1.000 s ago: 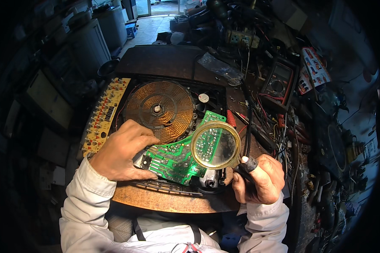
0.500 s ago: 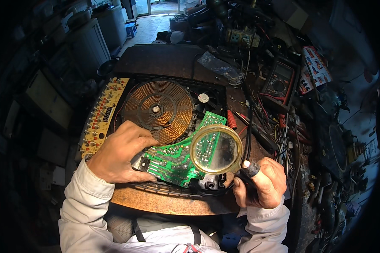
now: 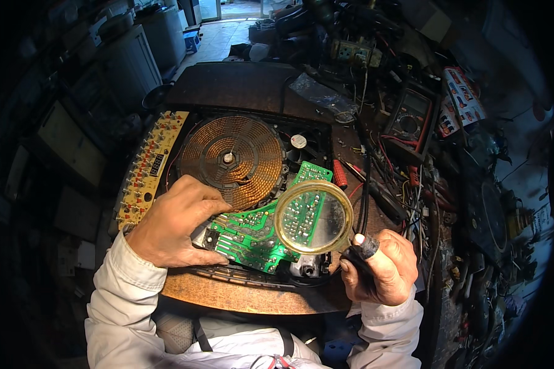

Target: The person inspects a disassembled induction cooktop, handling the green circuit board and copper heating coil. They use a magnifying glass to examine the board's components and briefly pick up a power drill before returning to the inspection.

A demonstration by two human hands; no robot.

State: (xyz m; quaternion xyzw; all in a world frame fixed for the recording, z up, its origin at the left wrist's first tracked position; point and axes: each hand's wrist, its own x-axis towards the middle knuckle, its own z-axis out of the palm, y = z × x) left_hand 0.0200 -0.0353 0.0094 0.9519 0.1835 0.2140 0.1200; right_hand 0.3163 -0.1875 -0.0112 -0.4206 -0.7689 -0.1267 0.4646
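Observation:
An opened induction cooker lies on the table, its copper coil uncovered. A green circuit board, solder side up, sits along its near right part. My left hand is closed on the board's left end, thumb at the near edge and fingers by the coil; the fingertips' undersides are hidden. In my right hand, a round magnifying glass with a yellowish rim is held by its dark handle. Its lens hangs over the board's right part, with solder joints showing through it. Black wrapping covers part of my right thumb.
A yellow control board with a small display stands left of the coil. A fan sits at the cooker's far right corner. Beyond lie a red-handled screwdriver, black cables, a multimeter, a plastic bag and heaped tools.
The magnifying glass has shifted very slightly left and its tilt differs a little. My left hand keeps its place on the board.

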